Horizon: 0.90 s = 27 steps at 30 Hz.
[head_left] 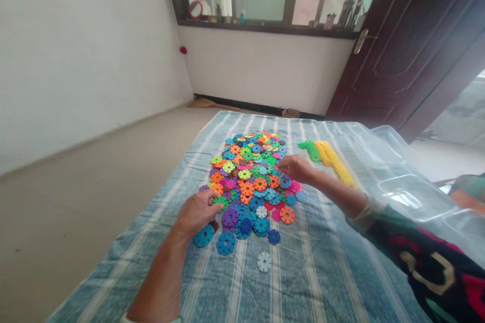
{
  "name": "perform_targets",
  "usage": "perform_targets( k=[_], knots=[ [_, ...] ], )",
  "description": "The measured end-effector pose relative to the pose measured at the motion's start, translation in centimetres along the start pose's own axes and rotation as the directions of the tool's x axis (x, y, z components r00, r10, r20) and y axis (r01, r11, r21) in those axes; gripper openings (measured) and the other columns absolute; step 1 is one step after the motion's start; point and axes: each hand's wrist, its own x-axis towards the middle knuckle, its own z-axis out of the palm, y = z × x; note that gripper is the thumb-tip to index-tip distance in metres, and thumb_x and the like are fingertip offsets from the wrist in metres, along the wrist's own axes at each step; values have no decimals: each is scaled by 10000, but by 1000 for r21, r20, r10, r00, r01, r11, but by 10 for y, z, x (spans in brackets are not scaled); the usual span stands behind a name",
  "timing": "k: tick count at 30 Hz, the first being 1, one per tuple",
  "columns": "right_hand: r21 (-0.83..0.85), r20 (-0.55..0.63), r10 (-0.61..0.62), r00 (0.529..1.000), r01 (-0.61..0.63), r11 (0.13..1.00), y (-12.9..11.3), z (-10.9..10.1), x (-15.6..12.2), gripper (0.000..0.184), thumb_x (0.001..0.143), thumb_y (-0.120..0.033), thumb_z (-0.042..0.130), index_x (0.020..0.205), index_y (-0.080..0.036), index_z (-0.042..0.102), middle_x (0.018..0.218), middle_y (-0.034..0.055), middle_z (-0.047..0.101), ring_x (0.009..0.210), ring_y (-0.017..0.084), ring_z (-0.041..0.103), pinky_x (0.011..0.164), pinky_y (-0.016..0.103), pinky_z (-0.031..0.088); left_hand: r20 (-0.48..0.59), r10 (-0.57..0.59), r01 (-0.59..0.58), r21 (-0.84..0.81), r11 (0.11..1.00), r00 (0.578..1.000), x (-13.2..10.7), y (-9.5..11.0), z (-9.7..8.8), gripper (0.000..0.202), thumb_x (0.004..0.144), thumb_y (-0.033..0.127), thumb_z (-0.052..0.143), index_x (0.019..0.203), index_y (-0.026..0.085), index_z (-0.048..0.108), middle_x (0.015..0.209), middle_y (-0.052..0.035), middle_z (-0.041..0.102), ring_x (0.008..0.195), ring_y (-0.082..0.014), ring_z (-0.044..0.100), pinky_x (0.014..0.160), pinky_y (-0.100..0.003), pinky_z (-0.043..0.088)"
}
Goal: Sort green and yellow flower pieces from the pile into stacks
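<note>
Disc pile [247, 189] mid-cloth [310, 282]. Left hand [197, 212] at its 8 o'clock, by a green disc [220, 200]; can't tell if pinching. Right hand [297, 167] at 3, fingers bunched, contents hidden. Yellow-green row [335, 161] toward 2; clear bins [420, 209] at 3, right forearm [339, 192] between. Pale disc [264, 262] loose at 6.

Dark door [403, 43] (1 metal handle [361, 41]).

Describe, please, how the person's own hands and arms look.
The left hand and right hand wear no gloves. The right sleeve is dark, patterned in pink, cream and green, with a pale cuff; the left forearm shows bare.
</note>
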Motion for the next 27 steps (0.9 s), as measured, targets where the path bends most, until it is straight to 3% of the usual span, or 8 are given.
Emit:
perform_targets(
  k=[5,11,16,22,27],
  knots=[
    [-68,21,11,1000,-10,998,-19,-2,7,287,862,-103,452,689,-169,672,766,51,647,708,138,538,604,249,313,4,7,-7,-2,1000,1000,-1,4,0,227,689,355,561,812,181,640,597,31,511,589,-146,503,569,-249,319],
    [-6,61,-5,998,6,1000,-35,6,18,201,865,-217,596,1028,-206,714,1021,69,692,937,187,601,741,258,404,1,34,-34,4,999,999,-2,5,1,206,685,327,575,808,179,648,612,28,536,594,-143,519,585,-252,336],
    [-5,129,-88,988,90,996,-36,17,23,142,863,-220,599,941,-188,713,976,66,675,882,174,599,734,255,400,-23,45,-46,-35,998,999,-1,4,3,211,691,306,562,827,173,655,608,23,548,597,-145,527,585,-248,356],
    [-39,117,-10,993,15,999,-26,17,18,155,868,-196,554,839,-183,706,920,63,670,849,165,594,701,245,385,-112,32,-33,-12,999,993,-1,4,3,241,691,296,552,857,185,687,665,4,612,638,-157,566,616,-252,385],
    [21,84,19,996,-20,1000,-19,13,6,150,847,-184,575,871,-197,723,946,55,693,885,175,609,737,248,411,-147,10,-10,-2,1000,989,1,5,3,272,707,302,544,896,187,702,716,-14,655,679,-167,599,645,-253,410]
  ],
)
